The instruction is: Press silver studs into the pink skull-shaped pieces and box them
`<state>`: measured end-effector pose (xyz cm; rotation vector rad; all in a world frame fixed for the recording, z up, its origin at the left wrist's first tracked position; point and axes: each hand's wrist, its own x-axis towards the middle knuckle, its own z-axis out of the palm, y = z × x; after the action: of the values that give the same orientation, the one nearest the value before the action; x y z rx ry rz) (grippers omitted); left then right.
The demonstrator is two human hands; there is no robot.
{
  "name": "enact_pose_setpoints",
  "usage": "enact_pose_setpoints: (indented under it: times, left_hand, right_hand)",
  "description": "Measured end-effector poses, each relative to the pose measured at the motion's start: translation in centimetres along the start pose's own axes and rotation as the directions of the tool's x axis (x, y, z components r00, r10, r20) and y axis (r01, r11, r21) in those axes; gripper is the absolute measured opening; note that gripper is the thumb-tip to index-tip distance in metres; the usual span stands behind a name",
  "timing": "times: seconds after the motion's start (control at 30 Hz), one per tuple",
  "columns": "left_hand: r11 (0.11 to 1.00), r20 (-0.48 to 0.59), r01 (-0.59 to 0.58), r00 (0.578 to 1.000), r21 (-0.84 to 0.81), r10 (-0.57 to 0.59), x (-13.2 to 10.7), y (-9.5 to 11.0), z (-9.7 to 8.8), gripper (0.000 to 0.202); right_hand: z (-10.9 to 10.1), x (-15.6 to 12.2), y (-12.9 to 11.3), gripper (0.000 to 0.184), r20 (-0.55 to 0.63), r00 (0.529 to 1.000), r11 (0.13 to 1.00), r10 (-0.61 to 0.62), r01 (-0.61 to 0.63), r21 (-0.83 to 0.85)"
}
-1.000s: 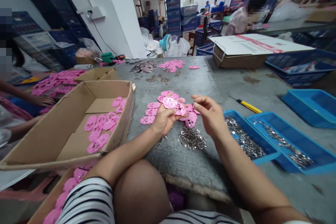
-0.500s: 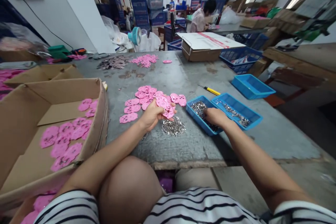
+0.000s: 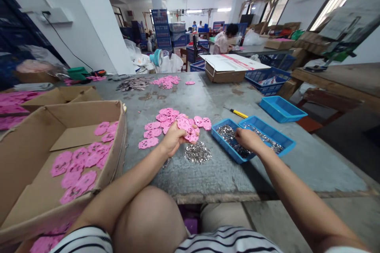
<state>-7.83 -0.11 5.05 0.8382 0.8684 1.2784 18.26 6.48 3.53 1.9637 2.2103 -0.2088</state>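
My left hand is closed on a pink flat cut-out piece with small holes, raised above the table. Just below it lies a loose pile of small shiny metal pieces. My right hand reaches into a blue plastic tray of small metal parts; its fingers are curled down and their tips are hidden, so what they hold cannot be made out. More pink pieces lie spread behind and left of my left hand.
A second blue tray with metal parts adjoins the first, and a third blue tray stands behind. A yellow-handled tool lies nearby. The cardboard box at left holds pink pieces. A person sits farther back.
The view has tilted upward, so everything sits lower in the picture. My left hand still holds the pink piece, and my right hand stays in the tray.
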Motion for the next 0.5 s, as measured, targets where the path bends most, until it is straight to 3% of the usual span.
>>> enact_pose_setpoints:
  times: [0.2, 0.3, 0.37, 0.43, 0.5]
  left_hand:
    - [1.000, 0.016, -0.006, 1.000, 0.002, 0.006, 0.1, -0.2, -0.2, 0.058]
    - [1.000, 0.020, -0.008, 1.000, 0.014, 0.007, 0.3, -0.4, -0.2, 0.050]
    - [1.000, 0.011, -0.003, 1.000, 0.024, 0.003, 0.4, -0.6, -0.3, 0.044]
    - [0.999, -0.005, -0.002, 1.000, 0.039, 0.002, 0.4, -0.7, -0.3, 0.042]
    - [0.999, -0.030, -0.019, 0.999, 0.041, 0.020, 0.4, -0.6, -0.4, 0.045]
  right_hand:
    - [-1.1, 0.2, 0.1, 0.029, -0.054, 0.998, 1.000, 0.011, -0.010, 0.020]
    - [-2.3, 0.3, -1.4, 0.026, -0.168, 0.981, 0.978, -0.096, 0.124, 0.167]
    - [-3.1, 0.2, -3.1, 0.020, -0.257, 0.935, 0.884, -0.246, 0.325, 0.336]
    - [-3.7, 0.0, -5.3, 0.015, -0.323, 0.858, 0.720, -0.399, 0.511, 0.469]
    - [-4.0, -0.2, -7.6, 0.012, -0.356, 0.794, 0.578, -0.492, 0.604, 0.548]
